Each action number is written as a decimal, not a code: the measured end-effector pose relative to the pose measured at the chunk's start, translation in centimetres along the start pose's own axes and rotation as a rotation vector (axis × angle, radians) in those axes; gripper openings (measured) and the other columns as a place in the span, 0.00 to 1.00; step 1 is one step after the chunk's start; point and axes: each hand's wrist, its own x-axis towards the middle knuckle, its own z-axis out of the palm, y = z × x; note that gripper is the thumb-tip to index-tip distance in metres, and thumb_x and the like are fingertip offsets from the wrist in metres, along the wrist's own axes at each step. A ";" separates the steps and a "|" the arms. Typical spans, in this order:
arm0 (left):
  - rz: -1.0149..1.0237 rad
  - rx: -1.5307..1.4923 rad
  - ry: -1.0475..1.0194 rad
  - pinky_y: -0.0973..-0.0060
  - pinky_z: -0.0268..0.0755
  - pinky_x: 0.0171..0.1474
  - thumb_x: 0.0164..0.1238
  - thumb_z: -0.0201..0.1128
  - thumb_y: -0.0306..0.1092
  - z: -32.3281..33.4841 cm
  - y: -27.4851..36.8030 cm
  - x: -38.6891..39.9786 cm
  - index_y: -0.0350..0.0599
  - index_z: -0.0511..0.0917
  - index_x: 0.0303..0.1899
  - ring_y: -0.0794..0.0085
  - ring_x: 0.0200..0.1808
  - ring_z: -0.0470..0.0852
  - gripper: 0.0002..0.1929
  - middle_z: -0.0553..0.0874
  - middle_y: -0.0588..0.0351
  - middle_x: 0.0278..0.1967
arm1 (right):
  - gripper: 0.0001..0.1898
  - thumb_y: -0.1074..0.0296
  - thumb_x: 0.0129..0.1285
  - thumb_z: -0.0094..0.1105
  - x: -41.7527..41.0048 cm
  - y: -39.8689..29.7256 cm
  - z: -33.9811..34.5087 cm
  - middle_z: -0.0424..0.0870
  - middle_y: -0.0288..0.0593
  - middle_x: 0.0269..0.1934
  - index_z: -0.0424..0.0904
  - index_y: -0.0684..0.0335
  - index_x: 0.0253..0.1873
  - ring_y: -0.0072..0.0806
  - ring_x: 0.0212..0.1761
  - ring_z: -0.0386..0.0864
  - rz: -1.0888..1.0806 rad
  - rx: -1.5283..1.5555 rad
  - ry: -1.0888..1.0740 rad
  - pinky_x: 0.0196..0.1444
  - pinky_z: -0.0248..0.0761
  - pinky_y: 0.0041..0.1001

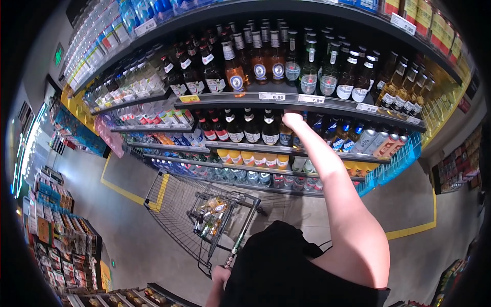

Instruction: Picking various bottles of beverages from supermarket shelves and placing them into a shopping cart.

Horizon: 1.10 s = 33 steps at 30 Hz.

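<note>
My right hand [293, 119] reaches out to a middle shelf, at the top of a glass beer bottle [285, 136] with a blue label. The hand covers the bottle's neck, and its fingers are too hidden to show whether they grip it. Low in the picture, my left hand [221, 274] is closed around the near end of the shopping cart handle [239, 240]. The wire shopping cart [174, 215] stands to my left, beside the shelves. Several glass bottles [210, 217] lie in it, some amber, some green or dark.
Above my right hand runs a shelf edge with price tags [272, 96], bearing Heineken bottles [308, 82] and other beers. Orange juice bottles [259, 159] stand on a lower shelf. Blue wire baskets [399, 167] hang at the right end. Other stocked racks [69, 245] stand at left.
</note>
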 end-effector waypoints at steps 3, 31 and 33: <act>0.054 0.006 0.124 0.54 0.79 0.52 0.59 0.59 0.48 0.6 -0.3 -0.2 0.40 0.88 0.40 0.43 0.46 0.87 0.21 0.88 0.37 0.38 | 0.26 0.59 0.66 0.58 -1.7 -1.3 -2.1 0.80 0.61 0.58 0.72 0.60 0.67 0.56 0.59 0.79 0.018 0.129 -0.094 0.62 0.73 0.45; 1.081 -0.474 0.577 0.58 0.74 0.58 0.56 0.74 0.39 -14.2 9.0 -11.0 0.30 0.65 0.66 0.47 0.54 0.80 0.39 0.80 0.38 0.51 | 0.19 0.75 0.59 0.66 -30.7 -17.6 -26.1 0.85 0.42 0.43 0.75 0.61 0.56 0.28 0.40 0.82 -0.498 0.692 -0.355 0.41 0.77 0.29; 1.170 -0.570 0.566 0.58 0.75 0.58 0.54 0.77 0.40 -15.4 10.6 -15.2 0.31 0.64 0.67 0.47 0.55 0.80 0.42 0.80 0.35 0.52 | 0.22 0.75 0.60 0.66 -33.9 -20.8 -28.5 0.86 0.41 0.44 0.74 0.58 0.59 0.25 0.38 0.82 -0.490 0.822 -0.450 0.36 0.78 0.26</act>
